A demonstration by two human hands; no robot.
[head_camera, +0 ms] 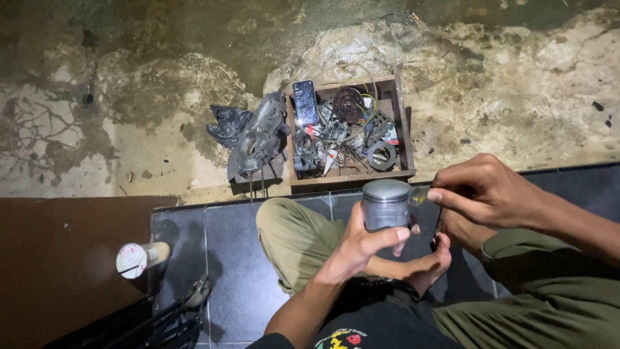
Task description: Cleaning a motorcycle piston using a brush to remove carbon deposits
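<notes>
You're seated cross-legged on dark floor tiles, looking down at your own hands. Your left hand (361, 249) is closed around a grey cylindrical metal piston (386, 204), thumb on the near side, fingers wrapped behind its skirt, crown facing up. It sits just above your bare foot (423, 265), w/ the hand steadying it from below.

Your right hand (481, 190) comes in from the right of the piston, thumb and forefinger pinched shut on a small pale item at the piston's side, prob. near the pin hole; too small to tell what it is.

Handling, as a judgement: the piston looks solid, stiff and fairly weighty for its size, its smooth machined wall likely slick if oily. Best hold is around the skirt, as now, not by the crown edge.

Beyond the piston, on the rough concrete, an open wooden box (403, 123) holds mixed engine parts, gears and wires, plus a dark smartphone (305, 102) leaning at its left edge. Left of the box lies a grey metal engine casing (255, 139). Far left of the piston, a white-capped cylinder (139, 258) lies on its side.
</notes>
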